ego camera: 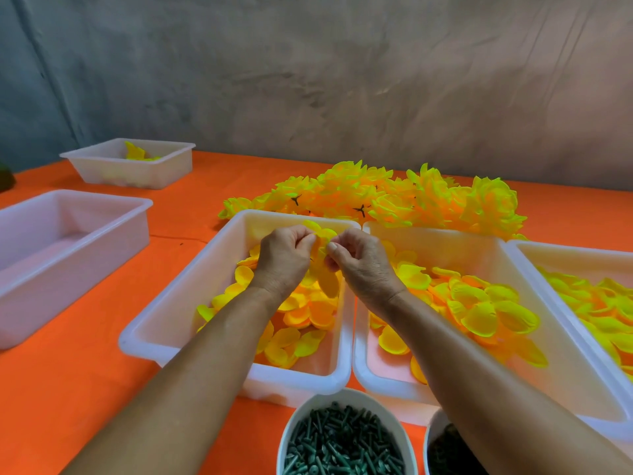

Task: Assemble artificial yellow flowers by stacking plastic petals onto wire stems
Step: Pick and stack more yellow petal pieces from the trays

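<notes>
A person's left hand (282, 260) and right hand (363, 265) meet above a white tray (164, 323) of loose yellow petals (301, 313) at the centre of an orange table (68, 389). Both hands have curled fingers and pinch a yellow petal piece (323, 265) held between them, the left gripping it from 9 o'clock and the right from 3 o'clock. Whether a stem runs through the piece cannot be told.

Just beside that tray at 3 o'clock stands a second tray (479, 248) of brighter yellow-green petals (479, 303), and a third tray (565, 250) with more petals is cut off by the frame's edge farther toward 3 o'clock. Behind the trays, at 12 o'clock, a heap of finished yellow flowers (394, 200) lies on the table, some showing dark green backs.

At 6 o'clock, nearest the person, a round white bowl (308, 406) holds dark green plastic stem pieces (342, 443); another bowl (432, 426) beside it is mostly hidden by the right forearm. At 9 o'clock sits a large white bin (102, 234), and at 10 o'clock, well apart from the rest, a small tray (137, 173) holds a few yellow petals. A grey wall (342, 80) backs the table.
</notes>
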